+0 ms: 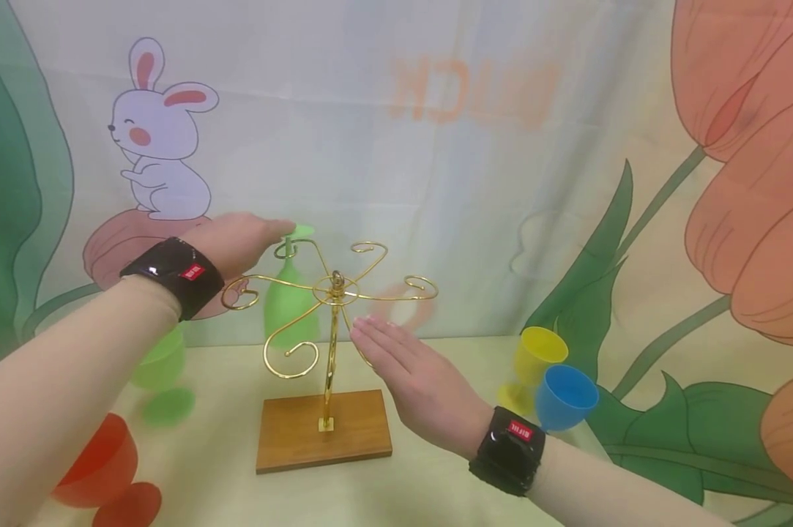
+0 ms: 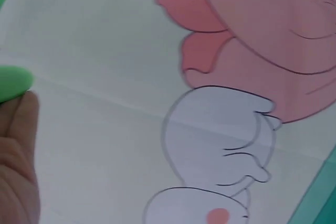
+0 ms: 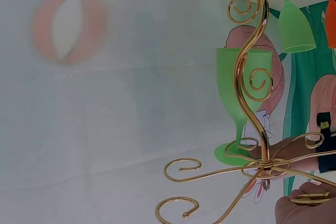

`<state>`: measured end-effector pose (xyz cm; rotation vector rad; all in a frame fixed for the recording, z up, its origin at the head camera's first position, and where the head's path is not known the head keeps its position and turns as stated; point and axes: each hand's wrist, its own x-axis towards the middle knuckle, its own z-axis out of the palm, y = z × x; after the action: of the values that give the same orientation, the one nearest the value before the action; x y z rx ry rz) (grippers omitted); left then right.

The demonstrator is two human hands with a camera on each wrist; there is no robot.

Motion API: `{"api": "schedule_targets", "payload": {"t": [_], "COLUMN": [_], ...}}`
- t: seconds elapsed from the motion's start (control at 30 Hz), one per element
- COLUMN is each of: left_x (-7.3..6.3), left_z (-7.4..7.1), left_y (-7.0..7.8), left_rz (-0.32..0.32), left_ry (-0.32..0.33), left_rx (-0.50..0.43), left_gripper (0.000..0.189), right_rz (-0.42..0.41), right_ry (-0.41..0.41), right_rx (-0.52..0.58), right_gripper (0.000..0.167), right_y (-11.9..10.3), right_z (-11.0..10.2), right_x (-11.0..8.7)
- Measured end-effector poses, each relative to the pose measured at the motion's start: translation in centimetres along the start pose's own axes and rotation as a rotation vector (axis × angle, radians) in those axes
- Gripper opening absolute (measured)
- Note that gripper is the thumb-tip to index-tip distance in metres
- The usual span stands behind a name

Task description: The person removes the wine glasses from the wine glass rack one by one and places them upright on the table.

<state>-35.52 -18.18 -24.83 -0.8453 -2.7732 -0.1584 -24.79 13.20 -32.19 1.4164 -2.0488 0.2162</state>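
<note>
A gold wire stand (image 1: 332, 359) with several curled hooks rises from a wooden base (image 1: 324, 454). My left hand (image 1: 234, 238) pinches the foot of a light green goblet (image 1: 291, 311), which hangs upside down beside the stand's rear left hook (image 1: 286, 250). The left wrist view catches only the edge of its green foot (image 2: 14, 82) above the fingers. My right hand (image 1: 429, 388) grips the front right hook, its fingers nearly straight in the head view; the thumb is hidden there. In the right wrist view, the hook's curl (image 3: 311, 199) lies against that hand.
A second green goblet (image 1: 162, 369) and a red goblet (image 1: 106, 461) stand on the left of the pale table (image 1: 449, 490). Yellow (image 1: 541, 355) and blue (image 1: 567, 399) goblets stand at right. Behind hangs a printed cloth (image 1: 343, 146).
</note>
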Motion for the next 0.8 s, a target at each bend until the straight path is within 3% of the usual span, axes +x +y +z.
{"api": "schedule_targets", "payload": {"t": [0.13,0.23,0.37,0.57,0.63,0.8], "left_x": [1.0,1.3,1.0,-0.7,-1.4,-3.0], "left_z": [-0.7,-0.7,-0.6,-0.9,-1.0,-0.7], "left_y": [1.1,1.9,2.7,3.3,3.4,2.8], "left_rz": [-0.012,-0.005,0.022,0.027,0.012,0.042], "left_ry": [0.018,0.021,0.032,0.041,0.034,0.078], "left_rx": [0.014,0.008,-0.015,-0.052,-0.071,-0.054], "left_gripper": [0.023,0.015,0.018,0.03,0.037,0.049], "right_rz": [-0.003,-0.006,-0.008,0.001,0.004,0.015], "right_ry": [0.001,0.005,0.007,0.001,-0.002,-0.006], "right_rx": [0.003,0.005,0.005,0.009,0.014,0.023], "right_gripper": [0.064,0.064,0.065,0.066,0.067,0.068], "right_y": [-0.1,-0.1,0.0,0.5,0.6,1.0], "right_z": [0.2,0.4,0.5,0.6,0.6,0.6], "right_x": [0.2,0.3,0.4,0.3,0.2,-0.1]}}
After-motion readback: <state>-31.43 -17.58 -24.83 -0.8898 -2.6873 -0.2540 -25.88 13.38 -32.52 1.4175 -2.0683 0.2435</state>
